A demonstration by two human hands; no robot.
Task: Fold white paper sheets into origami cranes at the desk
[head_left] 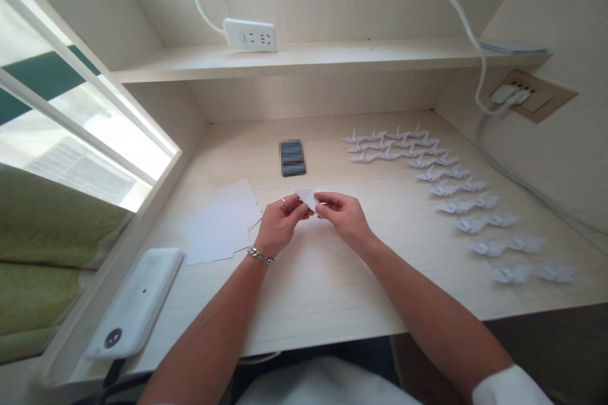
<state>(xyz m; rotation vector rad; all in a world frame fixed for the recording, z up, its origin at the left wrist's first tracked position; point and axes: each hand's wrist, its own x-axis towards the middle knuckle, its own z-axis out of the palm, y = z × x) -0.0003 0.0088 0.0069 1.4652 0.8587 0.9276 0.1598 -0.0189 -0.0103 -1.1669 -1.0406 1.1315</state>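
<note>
A small folded piece of white paper [308,198] is held up over the middle of the desk, pinched between both hands. My left hand [281,220] grips its left side with thumb and fingers; a ring and a chain bracelet show on that arm. On the right side, my right hand [346,215] pinches it the same way. Left of the hands lie white paper sheets [221,221], loosely stacked. Rows of several folded white paper cranes [468,205] stand along the right of the desk.
A dark phone-like rectangle [292,158], its surface blurred, lies beyond my hands. A white device with a cable [137,304] sits at the desk's left edge. A power strip [249,35] rests on the shelf [304,60]. Plugs fill a wall socket [534,96] at right.
</note>
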